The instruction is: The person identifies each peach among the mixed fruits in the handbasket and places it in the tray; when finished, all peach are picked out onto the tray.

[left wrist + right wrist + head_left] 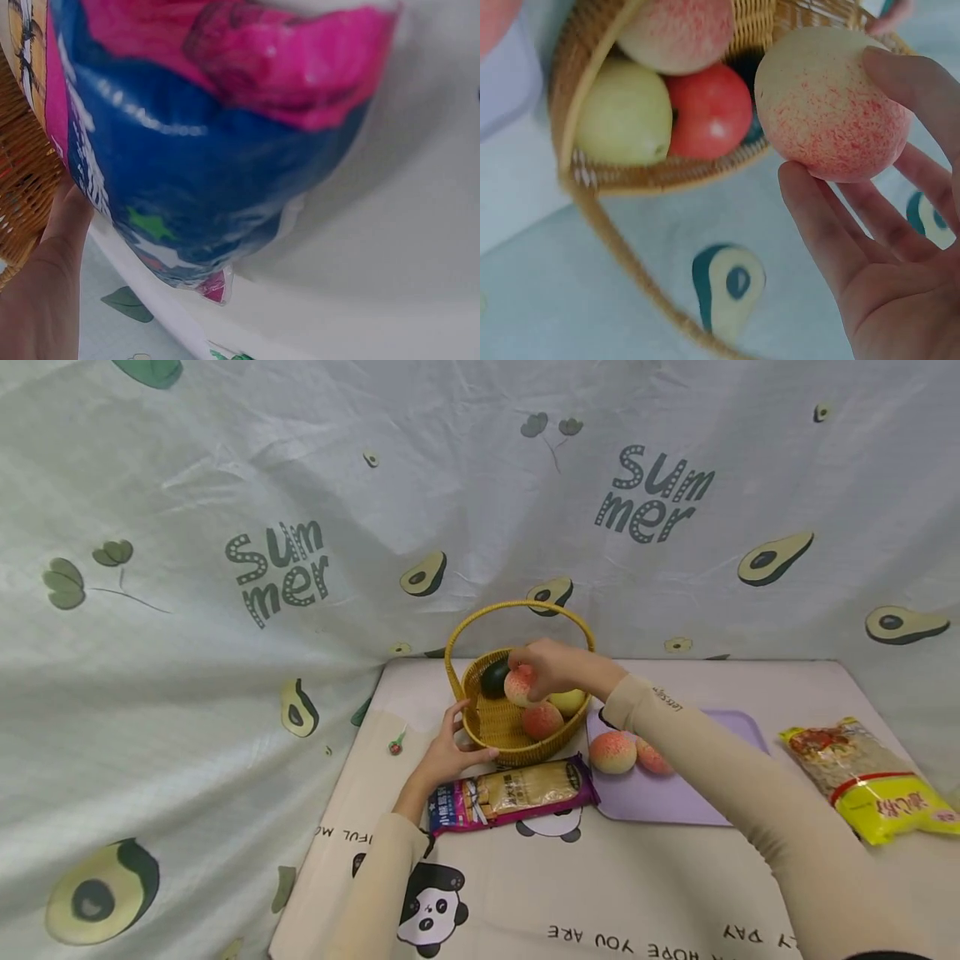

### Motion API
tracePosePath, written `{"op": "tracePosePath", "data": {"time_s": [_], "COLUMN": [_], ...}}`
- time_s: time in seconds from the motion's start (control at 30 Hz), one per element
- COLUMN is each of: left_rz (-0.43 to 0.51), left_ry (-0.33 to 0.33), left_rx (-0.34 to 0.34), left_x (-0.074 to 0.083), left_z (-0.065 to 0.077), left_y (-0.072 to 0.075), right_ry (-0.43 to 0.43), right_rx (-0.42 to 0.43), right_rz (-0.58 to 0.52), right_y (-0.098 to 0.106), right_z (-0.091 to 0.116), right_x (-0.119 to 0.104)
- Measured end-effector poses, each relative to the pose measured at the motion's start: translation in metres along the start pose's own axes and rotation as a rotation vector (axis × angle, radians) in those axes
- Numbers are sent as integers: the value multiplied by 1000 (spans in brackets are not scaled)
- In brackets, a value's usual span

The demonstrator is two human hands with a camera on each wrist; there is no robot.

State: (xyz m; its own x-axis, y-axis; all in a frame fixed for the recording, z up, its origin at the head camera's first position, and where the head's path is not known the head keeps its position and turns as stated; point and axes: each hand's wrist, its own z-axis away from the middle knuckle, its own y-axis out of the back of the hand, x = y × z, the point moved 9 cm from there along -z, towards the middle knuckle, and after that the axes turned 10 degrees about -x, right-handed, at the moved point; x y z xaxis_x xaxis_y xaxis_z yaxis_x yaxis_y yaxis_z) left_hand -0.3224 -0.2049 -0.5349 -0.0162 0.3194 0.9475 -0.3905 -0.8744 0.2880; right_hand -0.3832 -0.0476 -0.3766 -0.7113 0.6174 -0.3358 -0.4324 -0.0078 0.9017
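My right hand point(551, 667) holds a peach point(832, 105) between thumb and fingers, over the wicker basket point(498, 727). My left hand point(450, 752) grips the basket's near left side, its fingertips at the rim and thumb along the front. Inside the basket are another peach point(542, 721), a pale yellow-green fruit point(622, 112), a shiny red fruit point(711, 111) and a dark green fruit point(495, 678). The right wrist view shows the red one beside the pale one. In the left wrist view a blue and pink package point(202, 150) hides most of my left hand.
The long package lies right before the basket. To the right, a lilac tray point(660, 806) bears two peaches point(612, 752), partly under my right forearm. A yellow bag point(873, 781) lies at the far right, a small green trinket point(396, 746) at left. The tall basket handle point(517, 605) arches overhead.
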Motion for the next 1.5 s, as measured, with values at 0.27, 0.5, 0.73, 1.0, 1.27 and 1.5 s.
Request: {"op": "tracePosePath", "data": {"time_s": [0.27, 0.5, 0.73, 1.0, 1.27, 1.5], "left_rz": [-17, -9, -27, -37, -43, -46], "left_ry": [1, 14, 33, 19, 22, 13], "left_rx": [22, 25, 29, 26, 21, 16], "left_x": [-2, -3, -2, -2, -1, 0], "left_z": [2, 5, 7, 4, 3, -1], "left_y": [6, 6, 8, 9, 6, 0], "right_ry": [41, -90, -196, -255, -304, -365], "right_rx": [116, 119, 141, 191, 180, 137], "right_rz": [-25, -106, -61, -84, -90, -116], "right_y": [18, 7, -10, -28, -58, -82], "right_z": [49, 97, 140, 183, 210, 223], "right_x": [18, 54, 88, 126, 155, 172]}}
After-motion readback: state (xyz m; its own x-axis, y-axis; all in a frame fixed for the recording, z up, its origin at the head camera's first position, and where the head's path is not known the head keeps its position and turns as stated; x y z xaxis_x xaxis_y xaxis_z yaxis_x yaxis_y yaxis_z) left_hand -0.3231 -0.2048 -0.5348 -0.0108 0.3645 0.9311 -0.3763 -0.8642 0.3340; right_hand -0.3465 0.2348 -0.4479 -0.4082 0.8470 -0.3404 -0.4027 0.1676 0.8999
